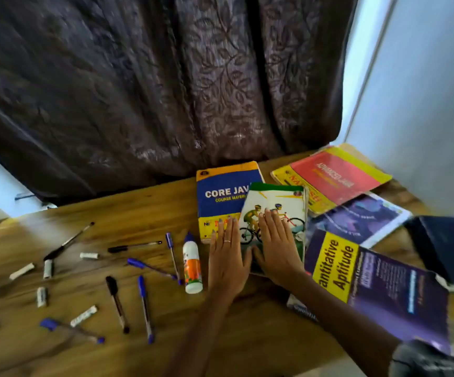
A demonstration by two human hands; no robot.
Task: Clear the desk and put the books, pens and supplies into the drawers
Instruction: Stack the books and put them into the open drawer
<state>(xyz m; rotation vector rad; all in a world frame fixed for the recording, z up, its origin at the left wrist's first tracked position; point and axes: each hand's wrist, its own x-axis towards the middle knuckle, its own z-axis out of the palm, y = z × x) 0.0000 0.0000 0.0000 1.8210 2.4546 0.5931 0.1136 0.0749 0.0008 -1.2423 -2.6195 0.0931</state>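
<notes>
Both hands lie flat with straight fingers: the right hand (276,246) on the cyclist book (280,202), the left hand (227,251) at its left edge, touching the Core Java book (220,191).

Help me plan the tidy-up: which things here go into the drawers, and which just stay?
To put away:
cyclist book
Core Java book
Aptitude book
red book
pens
glue bottle

Staying:
curtain
desk

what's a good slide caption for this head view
Both hands, left hand and right hand, rest flat on the cyclist book, with pens and a glue bottle on the desk.
</notes>
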